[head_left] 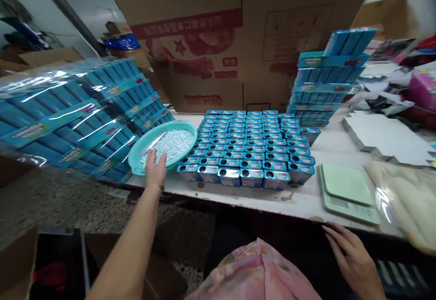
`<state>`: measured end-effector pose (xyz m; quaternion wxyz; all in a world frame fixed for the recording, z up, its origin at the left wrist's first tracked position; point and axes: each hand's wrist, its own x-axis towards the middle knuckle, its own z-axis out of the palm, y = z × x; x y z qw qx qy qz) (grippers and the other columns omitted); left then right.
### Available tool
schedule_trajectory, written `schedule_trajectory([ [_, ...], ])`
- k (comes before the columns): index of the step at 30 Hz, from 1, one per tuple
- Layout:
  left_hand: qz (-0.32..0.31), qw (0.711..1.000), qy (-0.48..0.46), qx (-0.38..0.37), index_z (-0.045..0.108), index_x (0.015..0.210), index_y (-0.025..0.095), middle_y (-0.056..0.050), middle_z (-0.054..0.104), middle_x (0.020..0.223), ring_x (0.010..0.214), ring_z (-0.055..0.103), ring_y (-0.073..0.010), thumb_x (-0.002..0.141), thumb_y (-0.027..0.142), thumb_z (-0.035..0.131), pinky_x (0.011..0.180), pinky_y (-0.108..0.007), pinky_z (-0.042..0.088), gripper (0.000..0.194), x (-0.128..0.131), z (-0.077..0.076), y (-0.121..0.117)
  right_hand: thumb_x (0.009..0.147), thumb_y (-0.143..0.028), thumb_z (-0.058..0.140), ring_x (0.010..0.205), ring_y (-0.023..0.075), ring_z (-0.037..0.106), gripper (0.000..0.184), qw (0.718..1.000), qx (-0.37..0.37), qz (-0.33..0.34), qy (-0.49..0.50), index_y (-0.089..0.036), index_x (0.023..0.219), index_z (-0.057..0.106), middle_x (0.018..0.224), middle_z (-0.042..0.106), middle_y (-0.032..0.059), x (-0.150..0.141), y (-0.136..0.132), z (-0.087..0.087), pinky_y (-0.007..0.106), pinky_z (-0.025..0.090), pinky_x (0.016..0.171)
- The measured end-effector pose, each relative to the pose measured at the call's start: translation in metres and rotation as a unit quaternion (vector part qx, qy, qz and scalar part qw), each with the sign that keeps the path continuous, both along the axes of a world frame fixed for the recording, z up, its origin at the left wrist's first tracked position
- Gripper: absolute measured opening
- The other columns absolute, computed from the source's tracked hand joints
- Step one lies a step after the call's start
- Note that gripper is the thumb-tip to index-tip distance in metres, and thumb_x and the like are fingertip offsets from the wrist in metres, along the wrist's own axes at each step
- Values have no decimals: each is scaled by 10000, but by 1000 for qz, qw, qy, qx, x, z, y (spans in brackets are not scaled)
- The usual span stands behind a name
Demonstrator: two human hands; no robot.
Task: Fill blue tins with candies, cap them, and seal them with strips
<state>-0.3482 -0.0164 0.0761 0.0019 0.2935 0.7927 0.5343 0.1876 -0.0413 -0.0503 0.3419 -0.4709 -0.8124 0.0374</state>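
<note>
Turquoise plastic makes up the basin (136, 161) of pale pellets (177, 143) at the table's (335, 141) front left corner. My left hand (156, 168) is over its near rim, fingers parted and unclenched; whether they touch the slim pale tool (154, 143) I cannot tell. Blue tins (245, 150) stand in rows reaching the front edge. My right hand (350, 250), loosely extended, is by that edge, near the green scale (349, 186).

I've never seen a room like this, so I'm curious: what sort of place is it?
Probably a small packing workshop: rows of small blue containers stand beside a basin of pale pellets, with a scale and clear-wrapped blue stacks nearby.
</note>
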Motion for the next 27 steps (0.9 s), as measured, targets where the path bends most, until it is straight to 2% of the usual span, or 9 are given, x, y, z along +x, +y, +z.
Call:
schedule_trajectory([
  [3, -115, 979, -154, 66, 557, 1006, 115, -97, 619, 897, 748, 602, -181, 732, 485, 439, 705, -345, 481, 475, 62, -54, -30, 823, -330, 420, 951, 190, 553, 263, 999, -31, 3, -18, -213, 974, 600, 1039, 582, 64, -11, -13, 6, 345, 465, 836],
  [6, -234, 915, -329, -6, 616, 855, 102, -72, 629, 760, 603, 576, -120, 659, 432, 577, 564, -230, 468, 386, 131, -100, -63, 834, -274, 408, 977, 179, 545, 242, 996, -83, 8, -31, -219, 944, 616, 1038, 588, 61, -22, -24, 15, 341, 468, 849],
  [10, -259, 849, -454, -81, 628, 848, 103, -78, 641, 777, 616, 578, -116, 583, 376, 667, 542, -204, 459, 382, 179, -134, -94, 827, -222, 416, 974, 177, 542, 234, 990, -136, -5, -38, -211, 931, 626, 1028, 591, 62, -31, -24, 24, 368, 457, 856],
  [12, -259, 836, -472, -105, 629, 847, 104, -79, 644, 780, 625, 583, -123, 562, 367, 682, 539, -209, 463, 391, 184, -141, -99, 809, -207, 441, 951, 169, 549, 217, 987, -157, -26, -31, -196, 909, 633, 1003, 598, 63, -32, -19, 26, 352, 453, 851],
  [15, -248, 842, -469, -99, 625, 842, 115, -63, 644, 779, 632, 585, -121, 552, 360, 685, 534, -206, 464, 385, 180, -142, -98, 781, -193, 469, 902, 153, 566, 199, 980, -192, -57, 12, -180, 887, 637, 954, 614, 55, -32, -10, 26, 316, 452, 826],
  [19, -246, 848, -463, -82, 623, 841, 129, -46, 644, 779, 645, 583, -111, 553, 359, 679, 545, -193, 463, 373, 176, -136, -84, 755, -227, 492, 868, 151, 579, 200, 963, -231, -91, 103, -183, 883, 639, 921, 640, 39, -29, 6, 18, 299, 436, 813],
  [22, -254, 847, -460, -80, 622, 830, 121, -49, 645, 769, 634, 582, -113, 554, 352, 674, 545, -199, 464, 364, 179, -134, -67, 764, -314, 475, 767, 164, 591, 244, 935, -264, -166, 167, -157, 834, 648, 807, 657, 46, -21, 20, 12, 292, 447, 734],
  [24, -259, 847, -458, -83, 621, 784, 112, -53, 646, 744, 625, 584, -118, 551, 347, 672, 543, -203, 462, 335, 181, -134, -57, 763, -368, 464, 675, 165, 581, 296, 918, -269, -219, 193, -134, 787, 643, 702, 642, 48, -13, 28, 11, 278, 448, 656],
  [27, -267, 844, -451, -118, 612, 706, 103, -63, 648, 684, 589, 581, -128, 550, 365, 666, 525, -213, 456, 310, 180, -136, -47, 774, -412, 440, 635, 157, 554, 344, 914, -230, -273, 194, -119, 763, 621, 658, 607, 51, 3, 35, 16, 265, 435, 620],
])
